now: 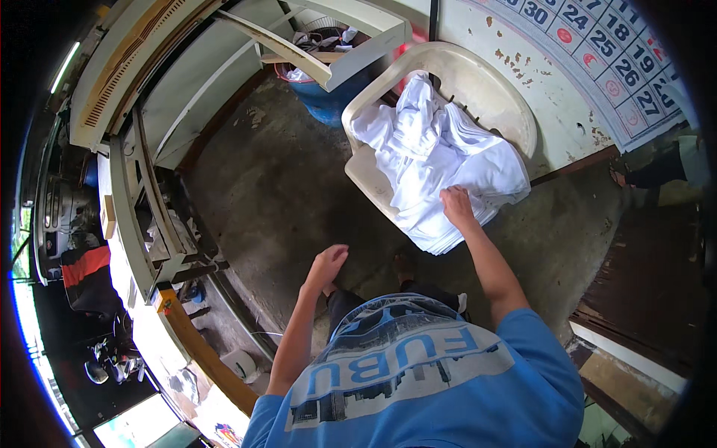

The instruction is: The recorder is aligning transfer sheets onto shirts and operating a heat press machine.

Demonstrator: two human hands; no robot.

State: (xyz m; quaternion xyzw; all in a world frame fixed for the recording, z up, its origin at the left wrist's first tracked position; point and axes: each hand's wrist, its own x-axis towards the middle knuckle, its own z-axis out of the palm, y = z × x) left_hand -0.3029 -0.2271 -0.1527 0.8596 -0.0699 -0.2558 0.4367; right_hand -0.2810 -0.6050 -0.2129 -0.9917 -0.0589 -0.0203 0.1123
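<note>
A pile of white cloths [455, 149], loosely heaped on top and layered in flat folds along its near and right edges, rests on a beige plastic chair [515, 112]. At the near side of this pile is my right hand [457, 204], its fingers bent and closed at the fabric; they appear to pinch a bit of it, though the fingertips are partly hidden. My left hand [327, 266] hangs over the dark floor, left of the chair and apart from the pile. Its fingers are curled together with nothing visible in them.
Behind the chair's left side stands a blue bin [321, 101] with items in it. A pale frame of a table [153, 224] runs along the left. A large calendar [597, 52] hangs on the wall at the right. Another person's leg [657, 175] shows at the far right.
</note>
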